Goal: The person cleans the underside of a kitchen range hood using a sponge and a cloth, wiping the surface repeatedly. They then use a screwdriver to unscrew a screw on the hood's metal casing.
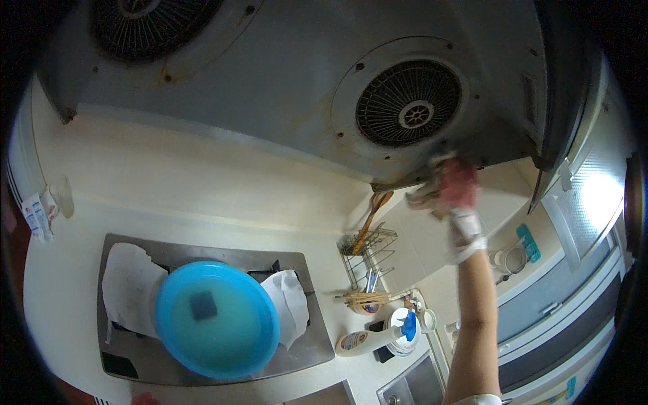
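My right hand (455,185), in a red work glove with a white cuff, is raised to the underside of a grey range hood (283,76), just below its right round fan grille (409,104). It is blurred and seems closed on a crumpled, greyish-brown cloth (425,198). At the bottom edge shows a small red patch (145,399), which looks like my left hand's glove; what it does is hidden. A blue plastic basin (268,329) of cloudy water, with a dark square pad (203,306) in it, stands on the gas stove (217,250) between white paper sheets (132,288).
Right of the stove are a wire rack (349,266) with wooden utensils, a cup of chopsticks (365,304), a spray bottle (367,340) lying down, stacked white dishes (402,347) and a sink (412,382). The hood's lower edge hangs close around my right hand.
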A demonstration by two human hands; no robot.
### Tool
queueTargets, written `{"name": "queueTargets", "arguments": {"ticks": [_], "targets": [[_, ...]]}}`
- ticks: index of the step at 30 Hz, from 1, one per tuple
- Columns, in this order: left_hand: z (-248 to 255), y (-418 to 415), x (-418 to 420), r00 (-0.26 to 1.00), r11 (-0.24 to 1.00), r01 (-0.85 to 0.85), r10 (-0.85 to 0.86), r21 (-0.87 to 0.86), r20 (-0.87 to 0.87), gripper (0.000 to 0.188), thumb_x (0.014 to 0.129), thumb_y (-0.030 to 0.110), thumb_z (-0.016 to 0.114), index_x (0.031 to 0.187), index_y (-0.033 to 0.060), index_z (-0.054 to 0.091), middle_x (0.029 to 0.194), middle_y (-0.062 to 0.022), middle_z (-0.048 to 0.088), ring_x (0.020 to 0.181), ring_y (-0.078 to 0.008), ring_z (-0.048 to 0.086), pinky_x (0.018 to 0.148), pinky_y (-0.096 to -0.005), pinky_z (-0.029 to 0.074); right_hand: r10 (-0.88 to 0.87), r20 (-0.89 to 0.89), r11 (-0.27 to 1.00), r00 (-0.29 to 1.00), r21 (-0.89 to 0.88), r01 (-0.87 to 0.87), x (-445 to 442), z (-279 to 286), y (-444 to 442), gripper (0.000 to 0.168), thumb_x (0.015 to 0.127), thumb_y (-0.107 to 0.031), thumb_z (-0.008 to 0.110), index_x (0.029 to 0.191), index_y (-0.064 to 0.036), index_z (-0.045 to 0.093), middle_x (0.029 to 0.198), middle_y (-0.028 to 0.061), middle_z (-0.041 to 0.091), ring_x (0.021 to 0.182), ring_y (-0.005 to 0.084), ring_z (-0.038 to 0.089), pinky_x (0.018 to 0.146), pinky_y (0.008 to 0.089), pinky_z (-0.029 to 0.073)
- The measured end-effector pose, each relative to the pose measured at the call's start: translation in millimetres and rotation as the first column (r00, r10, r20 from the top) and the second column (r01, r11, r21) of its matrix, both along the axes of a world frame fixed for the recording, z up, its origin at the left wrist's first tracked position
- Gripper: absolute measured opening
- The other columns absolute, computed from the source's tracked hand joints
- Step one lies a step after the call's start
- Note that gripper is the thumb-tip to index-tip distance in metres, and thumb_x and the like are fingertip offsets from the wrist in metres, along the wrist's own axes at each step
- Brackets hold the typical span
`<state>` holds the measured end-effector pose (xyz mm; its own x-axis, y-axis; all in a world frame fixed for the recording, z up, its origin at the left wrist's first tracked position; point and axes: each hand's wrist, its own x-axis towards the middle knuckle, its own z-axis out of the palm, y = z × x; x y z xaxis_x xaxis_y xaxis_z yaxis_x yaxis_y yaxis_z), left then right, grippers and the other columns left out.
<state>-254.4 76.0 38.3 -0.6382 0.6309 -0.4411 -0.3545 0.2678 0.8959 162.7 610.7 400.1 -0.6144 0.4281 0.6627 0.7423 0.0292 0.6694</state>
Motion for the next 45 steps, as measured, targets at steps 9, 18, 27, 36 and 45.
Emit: {"name": "queueTargets", "arguments": {"ticks": [9,18,27,36,45], "targets": [[-17,16,2,0.998,1.0,-0.02,0.022,-0.019,0.063,0.028,0.088,0.028,0.051,0.095,0.0023,0.056,0.084,-0.004,0.057,0.078,-0.0114,0.052,0.076,-0.0258,0.044,-0.077,0.051,0.995,0.996,0.063,0.074,-11,-63,34,0.034,0.084,-0.025,0.037,0.114,-0.014,0.047,0.125,0.0091,0.044,0.115,0.03,0.039,0.097,0.0423,0.031],[-15,-16,6,0.999,0.997,-0.052,0.052,-0.062,0.002,0.027,0.088,0.028,0.051,0.093,0.0022,0.057,0.084,-0.0068,0.059,0.078,-0.0145,0.055,0.074,-0.0262,0.045,-0.273,-0.239,0.811,0.932,-0.578,0.089,10,-213,40,0.031,0.075,-0.015,0.046,0.106,-0.009,0.049,0.107,0.0145,0.054,0.103,0.0306,0.049,0.09,0.0396,0.038],[-46,-20,-14,0.986,0.992,-0.122,0.123,0.018,-0.116,0.022,0.087,0.023,0.052,0.087,0.0008,0.055,0.075,-0.0083,0.059,0.067,-0.0159,0.057,0.063,-0.027,0.048,0.186,-0.843,0.877,0.505,-0.089,-0.472,-28,-164,23,0.026,0.075,-0.008,0.053,0.1,-0.006,0.047,0.085,0.0115,0.058,0.074,0.027,0.058,0.063,0.0369,0.048],[13,3,12,0.997,0.993,-0.015,0.024,0.117,-0.076,0.017,0.085,0.02,0.056,0.081,0.0042,0.052,0.08,-0.0067,0.056,0.076,-0.0152,0.054,0.075,-0.0291,0.047,-0.435,-0.189,0.565,-0.88,0.704,-0.43,-38,-134,19,0.02,0.088,-0.016,0.041,0.099,-0.004,0.053,0.094,0.0105,0.059,0.08,0.0216,0.059,0.072,0.0343,0.052],[11,-15,13,1.0,0.997,-0.024,0.024,0.07,-0.009,0.025,0.088,0.024,0.05,0.091,-0.001,0.053,0.089,-0.0109,0.057,0.087,-0.0182,0.054,0.079,-0.0299,0.046,-0.074,-0.205,0.631,-0.976,0.748,-0.205,-188,-187,99,0.023,0.086,-0.025,0.045,0.093,-0.004,0.051,0.09,0.0078,0.055,0.079,0.0215,0.052,0.074,0.036,0.046]]}}
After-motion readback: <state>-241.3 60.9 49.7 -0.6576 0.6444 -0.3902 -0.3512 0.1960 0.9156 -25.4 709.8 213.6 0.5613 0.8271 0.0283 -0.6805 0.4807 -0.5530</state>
